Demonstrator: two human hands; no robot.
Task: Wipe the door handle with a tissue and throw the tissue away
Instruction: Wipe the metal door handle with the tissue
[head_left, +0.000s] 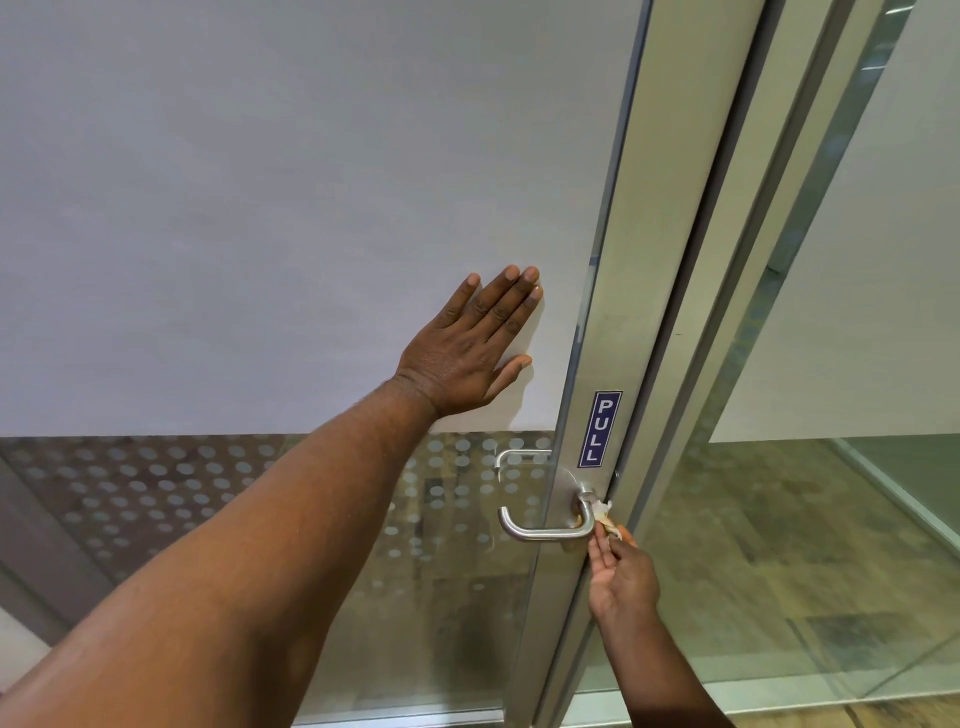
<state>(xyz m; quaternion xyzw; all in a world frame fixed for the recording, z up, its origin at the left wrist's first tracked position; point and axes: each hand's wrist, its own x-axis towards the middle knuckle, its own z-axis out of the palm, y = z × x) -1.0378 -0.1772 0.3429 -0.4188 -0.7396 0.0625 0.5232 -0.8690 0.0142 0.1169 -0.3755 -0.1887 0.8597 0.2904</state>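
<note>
**A:** Status on the brushed steel lever door handle (545, 525)?

**B:** Mounted low on the aluminium door stile (618, 332), just below the blue PULL sticker (600, 429). Long axis runs level, parallel to the door face. Free end points left, towards the frosted glass panel (260, 208), and hooks back at the tip.

**A:** Tissue?

**B:** Small crumpled white tissue (605, 512), pinched in the fingers (602, 543) of the right hand (621, 577). It's pressed on the handle's right end, at the bend by the round rose. Fingers are together, clamped on the wad, reaching up from below. Likely so the tips can work the tissue around the neck.

**A:** Left hand?

**B:** Left hand (467, 348) is flat on the frosted glass, up and left of the handle. Fingers extended, mostly together, thumb splayed, gripping nothing. My read: bracing the door so it doesn't swing under the wiping pressure.

**A:** Progress?

**B:** Wiping underway, I'd judge. Lever bar to the left is uncovered. No bin in view.
</note>
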